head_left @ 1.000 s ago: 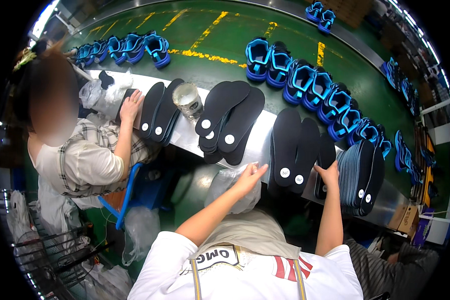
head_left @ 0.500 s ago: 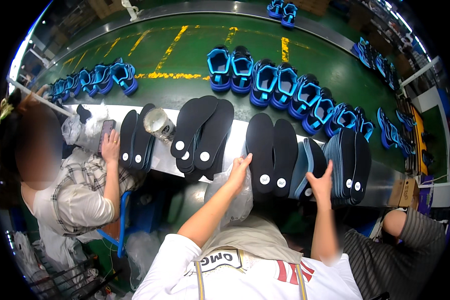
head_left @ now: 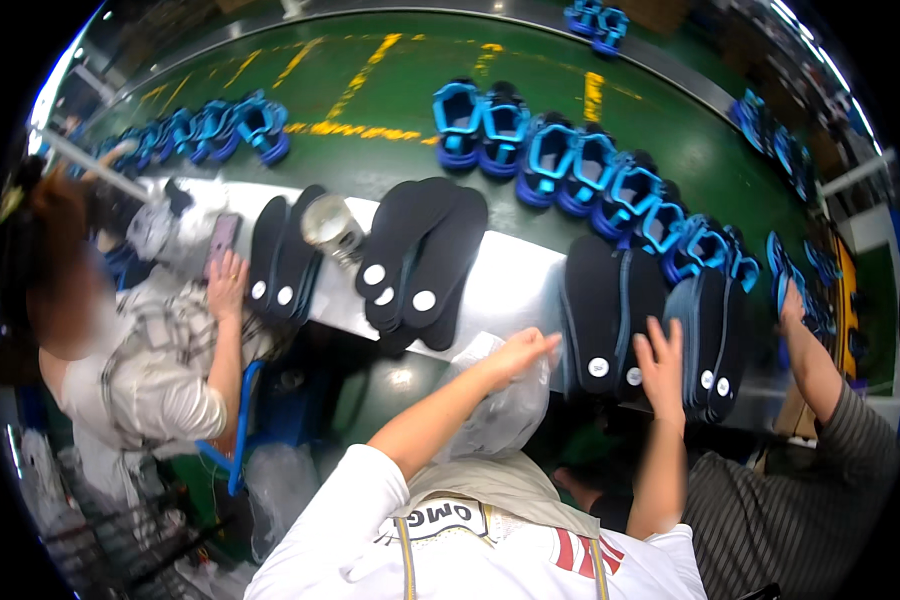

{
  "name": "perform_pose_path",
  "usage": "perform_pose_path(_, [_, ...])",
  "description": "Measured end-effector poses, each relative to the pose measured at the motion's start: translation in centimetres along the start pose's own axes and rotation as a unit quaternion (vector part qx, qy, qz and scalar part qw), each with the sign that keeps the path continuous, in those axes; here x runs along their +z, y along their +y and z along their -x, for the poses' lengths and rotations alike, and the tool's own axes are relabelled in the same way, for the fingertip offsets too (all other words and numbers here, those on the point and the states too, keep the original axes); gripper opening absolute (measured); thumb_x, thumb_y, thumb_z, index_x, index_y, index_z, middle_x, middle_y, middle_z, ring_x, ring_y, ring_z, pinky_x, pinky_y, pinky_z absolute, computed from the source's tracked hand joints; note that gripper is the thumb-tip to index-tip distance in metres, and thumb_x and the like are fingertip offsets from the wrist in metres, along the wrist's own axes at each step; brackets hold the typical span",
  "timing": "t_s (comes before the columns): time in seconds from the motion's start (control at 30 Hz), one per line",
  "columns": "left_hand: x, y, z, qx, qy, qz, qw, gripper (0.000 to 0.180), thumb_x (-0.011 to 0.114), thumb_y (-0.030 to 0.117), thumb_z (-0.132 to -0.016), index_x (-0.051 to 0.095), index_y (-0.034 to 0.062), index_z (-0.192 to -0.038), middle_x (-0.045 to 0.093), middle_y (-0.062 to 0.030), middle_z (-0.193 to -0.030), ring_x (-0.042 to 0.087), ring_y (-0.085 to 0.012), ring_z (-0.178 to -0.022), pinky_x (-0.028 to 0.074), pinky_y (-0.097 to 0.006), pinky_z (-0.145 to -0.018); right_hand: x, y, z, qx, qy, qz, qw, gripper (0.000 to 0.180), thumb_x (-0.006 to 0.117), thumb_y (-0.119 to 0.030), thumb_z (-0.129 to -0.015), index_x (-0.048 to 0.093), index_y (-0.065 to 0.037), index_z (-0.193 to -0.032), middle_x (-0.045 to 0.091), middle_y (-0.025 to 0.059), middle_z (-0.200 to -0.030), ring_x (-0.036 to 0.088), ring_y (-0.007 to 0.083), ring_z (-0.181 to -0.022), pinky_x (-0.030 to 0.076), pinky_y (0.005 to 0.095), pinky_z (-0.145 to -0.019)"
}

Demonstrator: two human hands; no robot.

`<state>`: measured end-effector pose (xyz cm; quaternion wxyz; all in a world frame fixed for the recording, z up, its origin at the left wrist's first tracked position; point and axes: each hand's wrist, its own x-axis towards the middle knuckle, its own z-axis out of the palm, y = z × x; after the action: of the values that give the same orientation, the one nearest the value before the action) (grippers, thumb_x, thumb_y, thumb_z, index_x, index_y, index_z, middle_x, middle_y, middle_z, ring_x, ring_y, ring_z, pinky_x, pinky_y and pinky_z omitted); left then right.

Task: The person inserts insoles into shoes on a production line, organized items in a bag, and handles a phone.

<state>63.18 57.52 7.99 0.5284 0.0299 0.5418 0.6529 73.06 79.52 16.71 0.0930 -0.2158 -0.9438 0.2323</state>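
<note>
My left hand [head_left: 523, 357] is closed, its fingertips pinched just left of a stack of black insoles [head_left: 592, 300]. A clear plastic bag [head_left: 500, 418] hangs below it and appears caught in its grip. My right hand [head_left: 662, 372] has its fingers spread. It lies against the right part of that stack, over the lower end of a black insole [head_left: 642, 285] with a white round sticker. Close to its right stands another pile of insoles [head_left: 722, 335], black on top with blue-grey edges.
More insoles [head_left: 435, 250] and a clear round container [head_left: 332, 228] lie left on the metal table [head_left: 515, 280]. Blue-black shoes [head_left: 550, 160] line the far side. A person at left has a hand [head_left: 228, 285] by a phone [head_left: 223, 238]; another's arm [head_left: 815, 365] reaches in at right.
The spread insoles in front of me are now gathered into one stack farther right. My left hand moved right with the bag, and my right hand's fingers spread. A co-worker's arm reached in at right.
</note>
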Motion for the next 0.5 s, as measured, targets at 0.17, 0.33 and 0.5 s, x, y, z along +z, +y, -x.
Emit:
perform_pose_path(0.17, [-5.6, -10.8, 11.9, 0.058, 0.357, -0.161, 0.918, 0.025, 0.057, 0.023, -0.078, 0.042, 0.0026, -0.078, 0.046, -0.0113, -0.069, 0.044, -0.0194, -0.063, 0.039, -0.034, -0.061, 2.7, -7.8, 5.8, -0.114, 0.008, -0.169, 0.979, 0.033, 0.06, -0.009, -0.077, 0.054, 0.0, -0.108, 0.047, 0.0168, -0.116, 0.046, 0.0263, -0.108, 0.038, 0.033, -0.089])
perform_pose_path(0.33, [-8.6, -17.5, 30.0, -0.044, 0.34, 0.361, 0.867, 0.016, 0.055, 0.015, -0.081, 0.045, 0.0049, -0.087, 0.049, -0.0066, -0.076, 0.051, -0.0161, -0.066, 0.047, -0.026, -0.06, 12.6, -20.6, 19.0, -0.225, -0.533, -0.13, 0.805, 0.066, 0.07, -0.01, -0.067, 0.04, -0.01, -0.126, 0.022, 0.0174, -0.137, 0.033, 0.0285, -0.121, 0.032, 0.0361, -0.096])
perform_pose_path(0.5, [-6.0, -24.2, 48.2, 0.136, 0.304, 0.572, 0.749, 0.026, 0.058, 0.013, -0.081, 0.047, 0.0078, -0.103, 0.049, -0.0034, -0.08, 0.052, -0.0147, -0.07, 0.047, -0.024, -0.062, 25.2, -25.5, 33.7, -0.219, -0.769, -0.248, 0.546, 0.051, 0.065, -0.006, -0.072, 0.046, -0.009, -0.119, 0.027, 0.0183, -0.135, 0.043, 0.0277, -0.114, 0.037, 0.0381, -0.093])
